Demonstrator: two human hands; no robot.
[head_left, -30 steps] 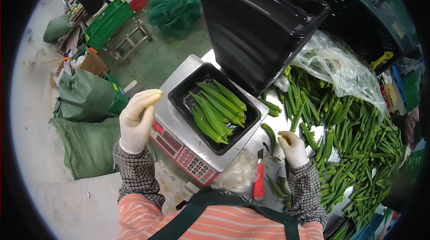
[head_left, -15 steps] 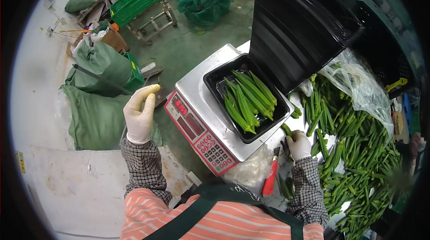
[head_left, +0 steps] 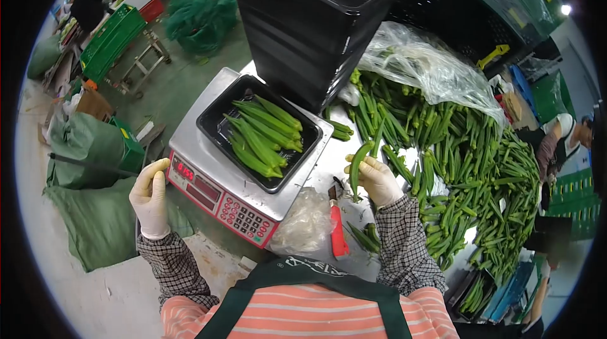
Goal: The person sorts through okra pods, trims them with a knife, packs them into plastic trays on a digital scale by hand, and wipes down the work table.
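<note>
1 okra heap (head_left: 480, 174), too many to count. 1 tall black stack (head_left: 306, 38). 1 scale (head_left: 237, 184), 1 tray (head_left: 218, 114) on it; pods inside overlap, count unclear. 2 gloved hands: left hand (head_left: 150, 203) half-curled, nothing visible in it; right hand (head_left: 378, 182) pinched. 1 red-handled knife (head_left: 339, 234). 1 okra pod (head_left: 358, 168) in right hand's fingers, scale side, ends sticking out.

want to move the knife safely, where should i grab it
Probably best to grip the knife by its red handle, from above on your side: that end points toward you, the blade away, and crumpled clear plastic crowds its left.
</note>
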